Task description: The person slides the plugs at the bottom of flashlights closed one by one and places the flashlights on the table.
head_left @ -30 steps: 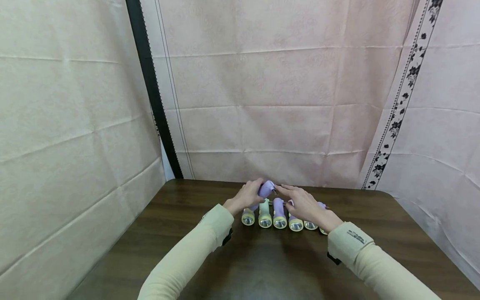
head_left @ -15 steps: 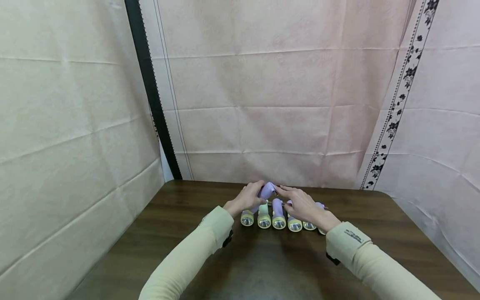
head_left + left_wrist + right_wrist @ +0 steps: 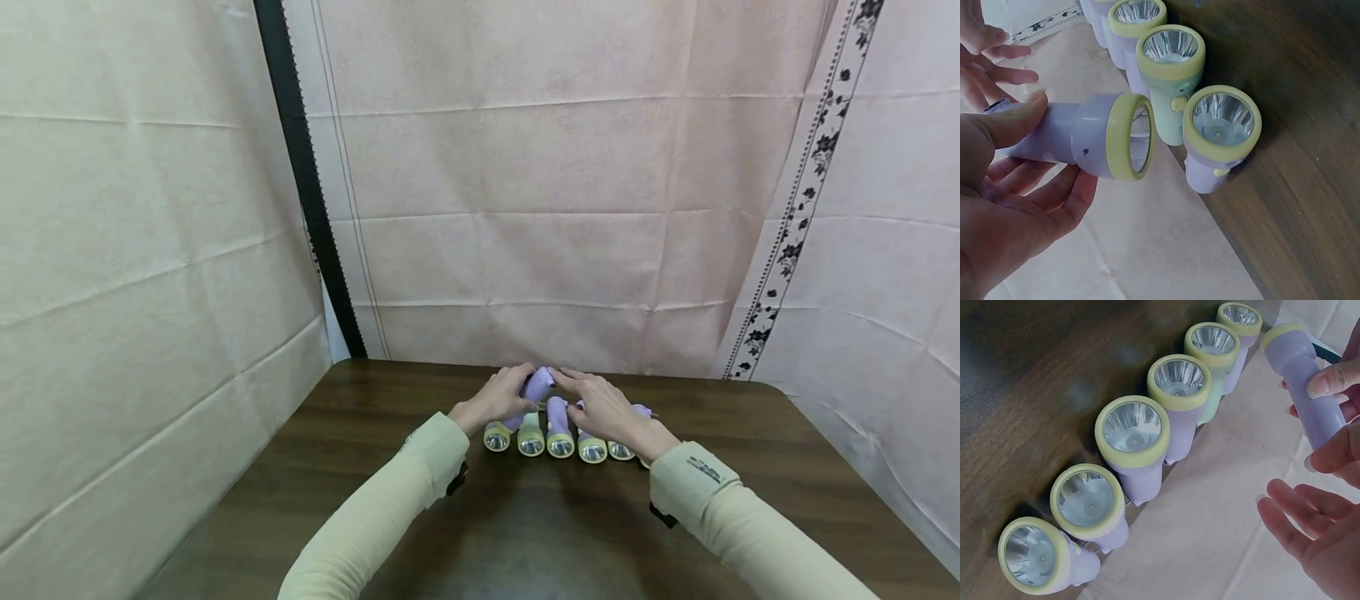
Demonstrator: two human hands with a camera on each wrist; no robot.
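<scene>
Grips a purple torch [image 3: 1092, 137] in the left hand [image 3: 495, 398], with the thumb [image 3: 1019, 122] laid along the barrel and the fingers [image 3: 1072, 203] curled beneath. Held up off the bench [image 3: 555, 533], near the left end of a row [image 3: 559, 425] of six more torches and apart from it in the right wrist view. Tilted in the head view, with the tail raised towards the right hand [image 3: 600, 408]. Reaches to that tail with the right hand, fingers loosely spread and one fingertip at or just beside the end; cannot tell whether actually touching.

Laid side by side along the bench in the row, with lenses facing the person. Mostly purple, with one green torch [image 3: 1166, 112] second from the left end. Ringed in yellow around every lens, on the held torch too. Partly hidden behind the right hand and wrist at the row's right end in the head view.

Dressed in pale sleeves [image 3: 375, 517], with a black strap [image 3: 457, 478] at each wrist. Surrounded by pale creased cloth [image 3: 525, 167], with a black band [image 3: 306, 167] at left and a flowered strip [image 3: 807, 187] at right.
</scene>
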